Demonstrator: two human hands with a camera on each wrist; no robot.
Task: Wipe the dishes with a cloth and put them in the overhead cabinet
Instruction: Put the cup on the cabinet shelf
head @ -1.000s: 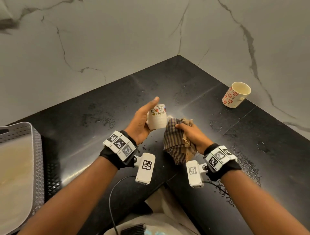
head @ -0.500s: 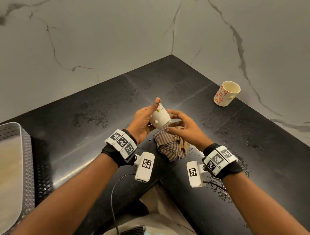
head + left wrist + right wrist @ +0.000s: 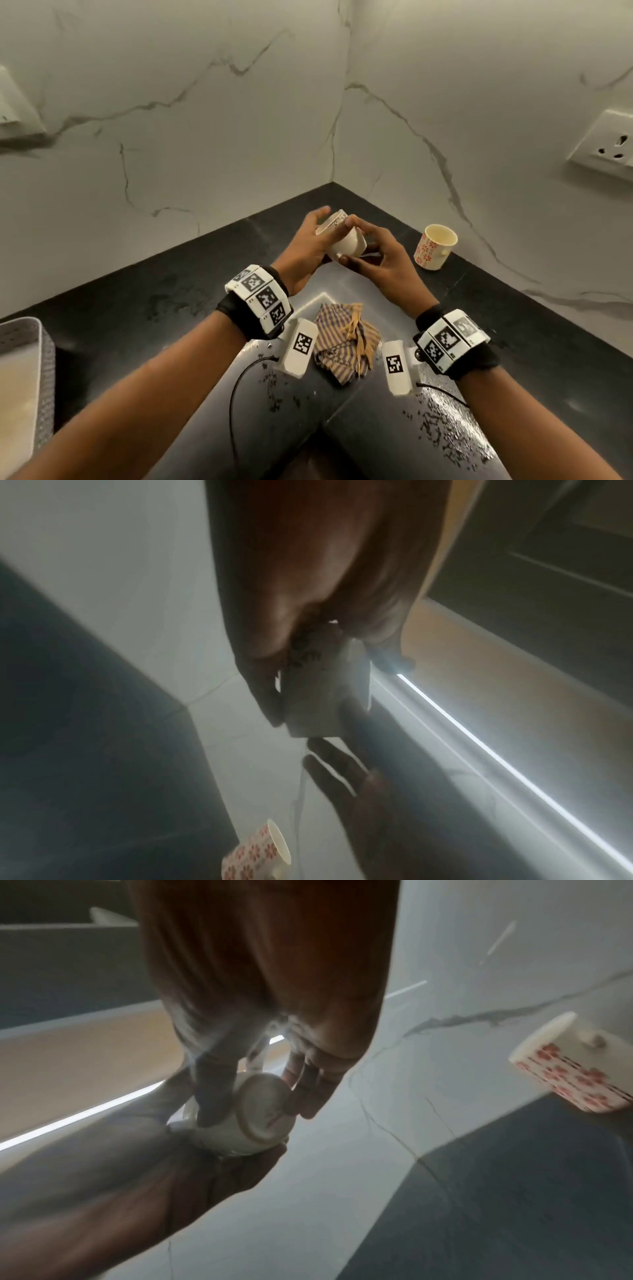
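Observation:
A white cup with a flower print is held tilted above the black counter. My left hand cradles its side, fingers wrapped round it. My right hand grips its lower end, thumb on the wall and fingertips at the base. The right wrist view shows the cup bottom-on between those fingers. In the left wrist view the cup sits in the left hand's grasp. The striped cloth lies crumpled on the counter below my wrists, touched by neither hand.
A second cup with red flowers stands upright by the right wall. A grey basket sits at the left edge. A wall socket is at the upper right. Overhead, a lit strip runs under a cabinet. Water drops speckle the counter.
My right hand let go of the cloth, which dropped to the counter, and took hold of the cup. Both hands raised the cup up and away, tilting it.

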